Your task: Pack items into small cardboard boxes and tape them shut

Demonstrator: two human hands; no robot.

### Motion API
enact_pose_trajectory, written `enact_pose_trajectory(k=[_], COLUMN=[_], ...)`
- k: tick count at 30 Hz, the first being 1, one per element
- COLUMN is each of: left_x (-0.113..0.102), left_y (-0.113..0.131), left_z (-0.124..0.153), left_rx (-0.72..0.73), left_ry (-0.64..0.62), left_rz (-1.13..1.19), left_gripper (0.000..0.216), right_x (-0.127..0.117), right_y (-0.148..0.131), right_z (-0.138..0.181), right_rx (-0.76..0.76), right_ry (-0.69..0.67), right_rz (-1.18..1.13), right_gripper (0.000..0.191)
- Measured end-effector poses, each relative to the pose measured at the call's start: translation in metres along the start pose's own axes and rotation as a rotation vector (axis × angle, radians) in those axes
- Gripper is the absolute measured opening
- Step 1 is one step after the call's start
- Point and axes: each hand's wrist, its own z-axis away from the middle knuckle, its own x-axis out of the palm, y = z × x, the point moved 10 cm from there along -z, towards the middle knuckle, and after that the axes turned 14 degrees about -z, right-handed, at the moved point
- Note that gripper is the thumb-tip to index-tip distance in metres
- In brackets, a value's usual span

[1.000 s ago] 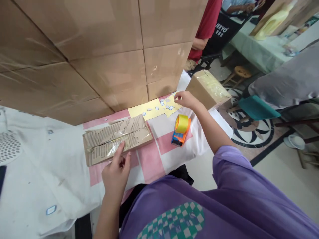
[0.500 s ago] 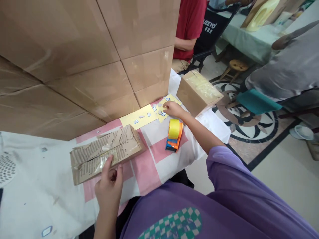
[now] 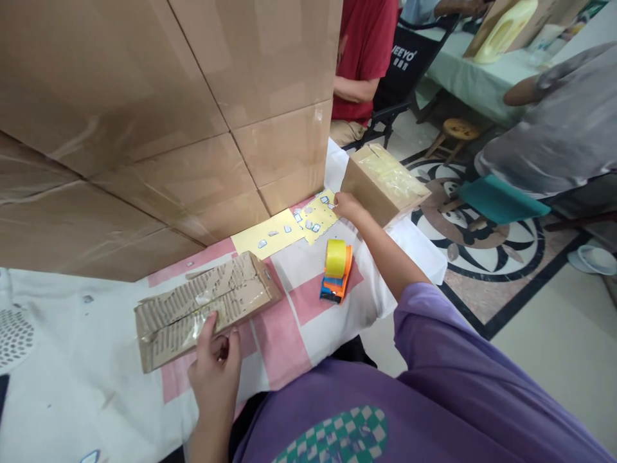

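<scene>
My left hand rests against the near edge of a flat, torn cardboard box wrapped in clear tape, thumb on top and fingers curled at its side. My right hand reaches far across to the right end of a yellow sheet strewn with several small white stickers; its fingertips are bunched at the sheet's edge, right beside a taped brown box. What the fingers pinch is too small to make out. An orange tape dispenser with a yellow roll lies between the two hands.
A tall wall of stacked cardboard cartons stands along the back of the table. The tablecloth is white with pink checks. A person in a red shirt sits behind; another person in grey is at the right.
My right hand has shifted right along the yellow sheet toward the taped brown box. The view has swung slightly; my left hand stays on the flat box.
</scene>
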Motion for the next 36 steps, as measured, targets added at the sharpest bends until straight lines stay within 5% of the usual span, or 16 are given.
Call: enact_pose_trajectory(k=[7,14,22,30,36], left_x=[0.005,0.007,0.008,0.004,-0.002], left_y=[0.000,0.001,0.002,0.003,0.008], left_z=[-0.003,-0.003,-0.003,-0.003,-0.005], left_rx=[0.031,0.003,0.032,0.043,0.070], left_ry=[-0.003,-0.033,-0.007,-0.004,0.014], left_rz=[0.025,0.035,0.017,-0.014,-0.039], left_gripper=[0.060,0.059,0.059,0.060,0.057], right_x=[0.004,0.000,-0.007,-0.048,-0.023], right_y=[0.006,-0.002,-0.022,-0.052,-0.098], right_z=[0.013,0.013,0.023,0.091,0.182], right_rx=[-0.096,-0.173,-0.196,-0.307,-0.367], right_ry=[0.043,0.080,0.126,0.230,-0.041], right_rz=[-0.135,-0.184,-0.219,-0.507,-1.135], right_gripper=[0.017,0.034,0.008,0.017,0.020])
